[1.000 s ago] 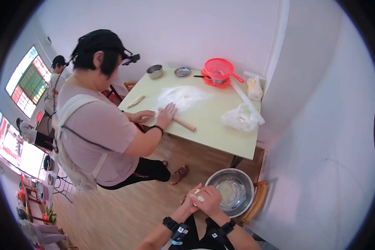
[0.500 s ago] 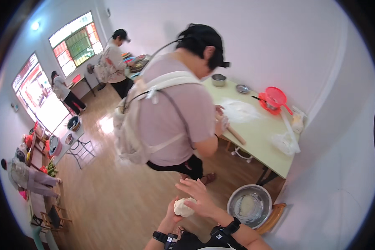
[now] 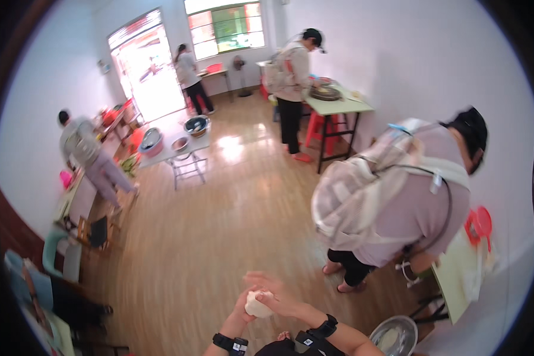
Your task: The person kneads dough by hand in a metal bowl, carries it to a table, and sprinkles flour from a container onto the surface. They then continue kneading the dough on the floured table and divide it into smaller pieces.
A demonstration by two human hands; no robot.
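A pale ball of dough (image 3: 257,305) is held between my two hands in front of my body, low in the picture. My left hand (image 3: 241,308) cups it from the left side. On its other side my right hand (image 3: 279,302) presses with the thumb against the dough, its outstretched fingers blurred by motion above. The underside of the dough is hidden. A wide steel bowl (image 3: 408,330) sits low at the right, with something pale inside.
Close at right, a person with a backpack (image 3: 385,202) bends over a pale green table (image 3: 451,285) holding a red strainer (image 3: 483,221). Ahead, a folding table (image 3: 193,145) bears several tubs. More people stand along the left side and far end; a green chair (image 3: 53,252) is at left.
My view has swung left, so the near person, table and steel bowl lie farther right. The dough stays between my hands while the right fingers move over it. The near person bends lower.
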